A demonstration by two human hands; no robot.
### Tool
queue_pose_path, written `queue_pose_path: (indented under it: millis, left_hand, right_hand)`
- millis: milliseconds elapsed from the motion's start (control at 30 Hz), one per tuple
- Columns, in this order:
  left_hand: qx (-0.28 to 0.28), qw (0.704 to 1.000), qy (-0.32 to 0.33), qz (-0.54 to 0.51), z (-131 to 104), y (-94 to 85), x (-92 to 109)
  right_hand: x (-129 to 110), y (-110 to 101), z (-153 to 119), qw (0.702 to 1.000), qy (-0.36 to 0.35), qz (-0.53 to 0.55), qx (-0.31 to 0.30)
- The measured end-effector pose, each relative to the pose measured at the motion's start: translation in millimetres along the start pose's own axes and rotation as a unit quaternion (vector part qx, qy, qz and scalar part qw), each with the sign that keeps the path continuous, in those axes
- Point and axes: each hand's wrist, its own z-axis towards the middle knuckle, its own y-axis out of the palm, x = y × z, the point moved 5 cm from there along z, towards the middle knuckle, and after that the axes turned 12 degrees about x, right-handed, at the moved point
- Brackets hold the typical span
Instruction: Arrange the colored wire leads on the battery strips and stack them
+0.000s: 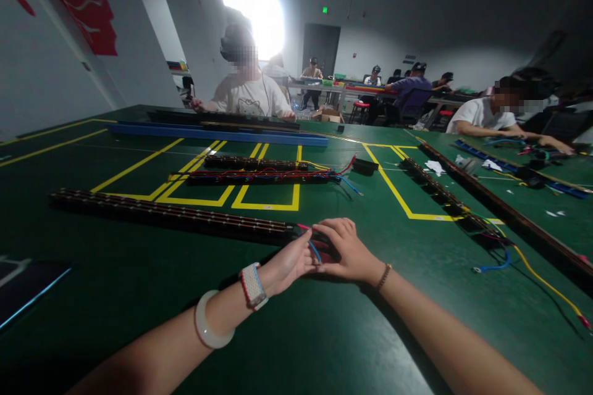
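Observation:
A long dark bar [185, 213] with copper-coloured strips lies slantwise across the green table, its right end near my hands. Red and blue wires come out of that end. My left hand [291, 264] is closed at the wires, its thumb pointing up beside the red one. The blue wire [315, 250] runs down between both hands. My right hand [354, 253] curls in from the right, its fingertips meeting my left fingers around the blue wire's end. The fingers partly hide the wire tips.
Beyond lie another wired bar [259, 178], a small black block [365, 166] and a long blue rail [217, 133]. More bars with wires [440, 194] lie to the right. Yellow tape [264, 206] marks the table [370, 345]. A person [250, 89] sits opposite; another works at right.

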Motion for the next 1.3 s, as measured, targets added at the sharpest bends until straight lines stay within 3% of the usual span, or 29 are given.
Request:
queue_pose_path:
  millis: [167,300,467,733,867,1000,1133,1300]
  left_hand:
    - [0.031,0.999,0.003,-0.024,1.0,-2.3,-0.9]
    - [0.021,0.999,0.0,-0.031,2.3,-1.7,-0.9]
    - [-0.028,0.998,0.033,-0.055,5.9,2.1,-2.4]
    - [-0.032,0.987,0.065,-0.142,12.0,1.8,-6.3]
    - [-0.047,0.982,0.093,-0.16,11.5,4.0,-4.6]
    - [-0.021,0.981,0.087,-0.172,14.9,-0.2,-8.1]
    - [-0.023,0.983,0.08,-0.162,19.9,-4.5,-12.3]
    - [-0.013,0.987,0.098,-0.127,19.9,-4.6,-11.4]
  right_hand:
    - [10.1,14.0,-2.8,0.995,0.093,-0.034,-0.003]
    - [14.5,13.0,-4.9,0.989,0.142,-0.03,0.021]
    - [6.4,4.9,-1.8,0.991,0.102,-0.039,0.079]
    - [-8.1,1.2,-2.4,0.983,-0.026,-0.11,0.146]
    - [-18.8,-2.4,-4.2,0.973,-0.117,-0.127,0.152]
    - [-23.6,-2.9,-6.2,0.967,-0.18,-0.14,0.112]
    - [-25.7,-6.3,-8.6,0.963,-0.184,-0.157,0.121]
    - [-24.5,-6.9,-4.6,0.977,-0.091,-0.174,0.08]
